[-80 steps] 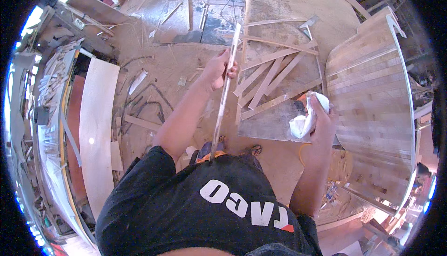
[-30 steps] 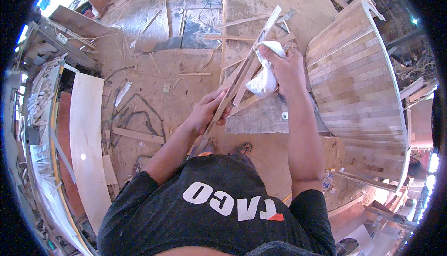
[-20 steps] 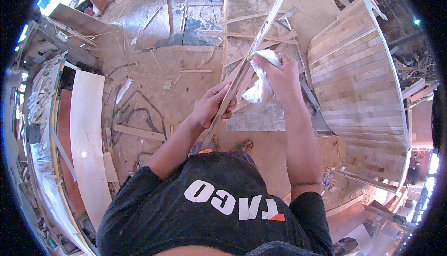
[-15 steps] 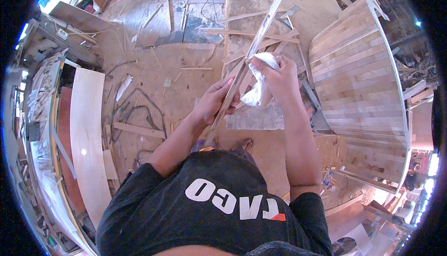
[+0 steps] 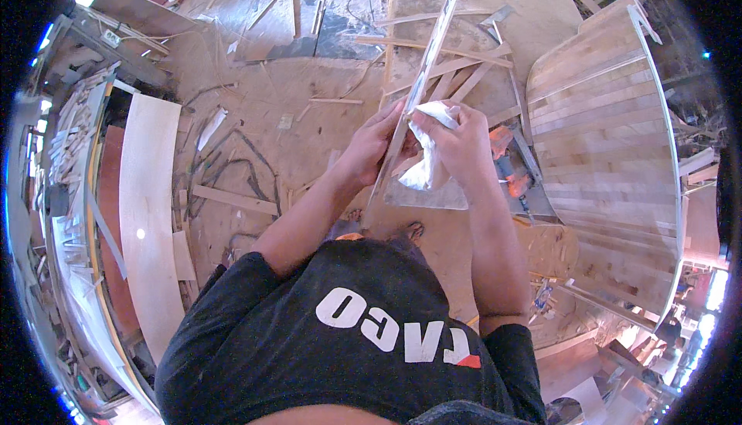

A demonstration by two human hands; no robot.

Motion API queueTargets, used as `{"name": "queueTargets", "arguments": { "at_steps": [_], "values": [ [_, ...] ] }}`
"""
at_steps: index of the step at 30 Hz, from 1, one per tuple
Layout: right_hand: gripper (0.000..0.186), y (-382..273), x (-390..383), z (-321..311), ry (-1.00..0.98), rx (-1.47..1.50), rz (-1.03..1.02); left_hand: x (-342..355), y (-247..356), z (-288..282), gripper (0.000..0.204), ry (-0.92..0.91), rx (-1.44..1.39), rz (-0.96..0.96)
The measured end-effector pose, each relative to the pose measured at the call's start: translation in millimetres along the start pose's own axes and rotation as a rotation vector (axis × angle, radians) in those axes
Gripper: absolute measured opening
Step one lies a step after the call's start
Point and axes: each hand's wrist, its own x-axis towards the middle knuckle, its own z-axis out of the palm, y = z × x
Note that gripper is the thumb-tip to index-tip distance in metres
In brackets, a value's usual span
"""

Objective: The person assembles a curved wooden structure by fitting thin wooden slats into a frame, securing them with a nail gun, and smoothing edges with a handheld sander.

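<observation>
One left hand (image 5: 380, 145) curls its fingers around one long, narrow wooden strip (image 5: 433, 50), which slants in the air across the grey board (image 5: 425, 196) and past its near edge, while one right hand (image 5: 466, 145) pinches one crumpled white cloth (image 5: 427, 158) against the strip. One orange-and-grey drill (image 5: 504, 161) lies near the board's near right corner. One black shirt (image 5: 255, 324) bears a single row of four large white letters, red at one end.
</observation>
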Motion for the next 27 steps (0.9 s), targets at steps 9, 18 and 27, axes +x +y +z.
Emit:
{"name": "queueTargets", "arguments": {
  "at_steps": [9, 18, 27],
  "values": [
    [0.026, 3.9, -13.1, 13.7, -0.120, -0.038, 0.089, 15.4, 9.9, -7.0, 0.036, 0.050, 0.013, 0.057],
    [0.024, 19.8, -19.3, 21.4, -0.168, -0.067, 0.083, 39.4, 27.9, -13.7, 0.032, -0.150, -0.228, 0.038],
    [0.022, 13.6, -29.9, 23.3, -0.243, -0.068, 0.136, 56.2, 45.3, -11.0, 0.028, -0.112, -0.347, 0.132]
  ]
}}
